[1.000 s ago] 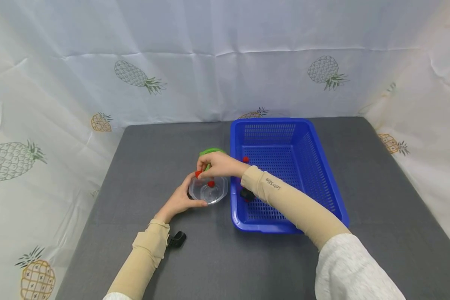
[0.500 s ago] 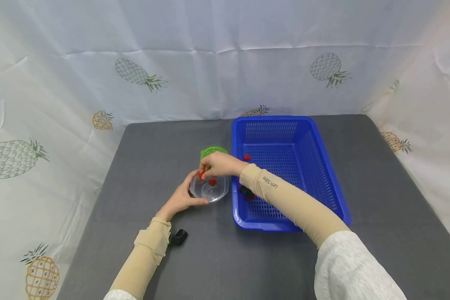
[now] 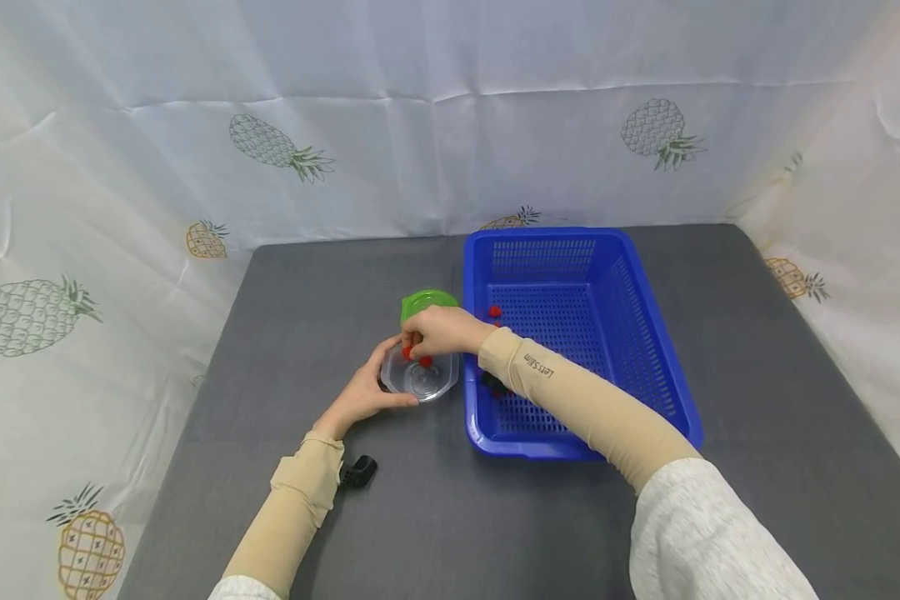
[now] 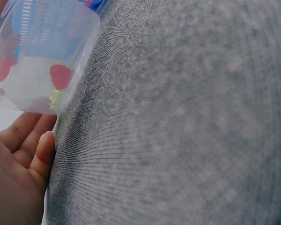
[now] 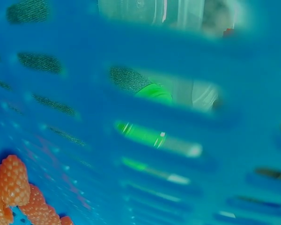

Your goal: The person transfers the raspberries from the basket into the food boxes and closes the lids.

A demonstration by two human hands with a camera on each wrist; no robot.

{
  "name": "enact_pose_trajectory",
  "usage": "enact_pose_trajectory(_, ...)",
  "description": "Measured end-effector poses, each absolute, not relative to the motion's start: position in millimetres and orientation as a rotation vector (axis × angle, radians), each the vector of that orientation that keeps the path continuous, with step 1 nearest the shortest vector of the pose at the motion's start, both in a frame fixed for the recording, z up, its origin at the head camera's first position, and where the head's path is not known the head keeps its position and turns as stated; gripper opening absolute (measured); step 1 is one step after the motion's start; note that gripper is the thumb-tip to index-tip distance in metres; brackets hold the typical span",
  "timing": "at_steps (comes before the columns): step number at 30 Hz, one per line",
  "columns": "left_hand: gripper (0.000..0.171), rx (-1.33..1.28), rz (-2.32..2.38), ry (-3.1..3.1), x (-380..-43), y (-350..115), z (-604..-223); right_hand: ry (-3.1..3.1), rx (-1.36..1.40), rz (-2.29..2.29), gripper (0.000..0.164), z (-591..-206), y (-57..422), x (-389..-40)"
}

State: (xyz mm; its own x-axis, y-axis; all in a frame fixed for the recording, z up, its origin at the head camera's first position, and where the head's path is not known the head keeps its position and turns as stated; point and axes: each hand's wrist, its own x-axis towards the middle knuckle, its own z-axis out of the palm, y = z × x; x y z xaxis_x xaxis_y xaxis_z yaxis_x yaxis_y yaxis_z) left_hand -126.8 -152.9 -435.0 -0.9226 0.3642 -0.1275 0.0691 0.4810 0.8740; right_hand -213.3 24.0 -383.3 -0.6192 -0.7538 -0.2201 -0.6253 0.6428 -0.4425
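Right hand [image 3: 442, 330]: thumb and fingers pinch 1 held raspberry [image 3: 408, 352] at the clear container [image 3: 428, 387], toward its far rim; a 2nd raspberry [image 3: 425, 362] lies inside. Left hand [image 3: 363, 392]: grasps the container from its left side, thumb at the near wall, fingers round the far wall. Handling, as judged: each raspberry is very light, its bumpy skin giving good friction; whether it is fruit or a moulded copy cannot be told, so it is best treated as soft and easily crushed, taken lightly across its widest part. The container is probably light, thin-walled, smooth and somewhat flexible; a low hold on 2 opposite walls should steady it without buckling the rim.

Placement: the container stands left of the bench's middle, just beside the blue basket [image 3: 570, 451], with the green lid [image 3: 429, 298] on its far-edge side. The basket reaches close to the bench's far edge; more raspberries [image 5: 13, 180] lie in it, along its left wall. Surface and room: the bench [image 3: 450, 525] wears a matt grey, finely ribbed cover, likely to resist sliding. A pale curtain [image 3: 420, 167] printed with pineapples hangs beyond its far edge and along both sides.
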Motion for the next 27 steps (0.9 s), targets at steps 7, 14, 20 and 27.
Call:
enact_pose_trajectory(7, 0.094, 0.380, 1.430, 2.434, -126.5, -152.4, -435.4, 2.499, -1.116, -0.436, 0.009, -382.5, 25.7, -211.1)
enact_pose_trajectory(14, 0.098, 0.357, 1.436, 2.432, -139.2, -160.4, -469.0, 2.502, -1.115, -0.487, 0.010, -382.0, 27.3, -210.4)
enact_pose_trajectory(20, 0.096, 0.355, 1.442, 2.445, -139.4, -161.1, -472.4, 2.426, -1.134, -0.567, 0.014, -379.8, 29.8, -212.0)
enact_pose_trajectory(27, 0.096, 0.347, 1.447, 2.456, -138.1, -162.0, -473.8, 2.349, -1.183, -0.693, 0.016, -379.2, 34.2, -214.3)
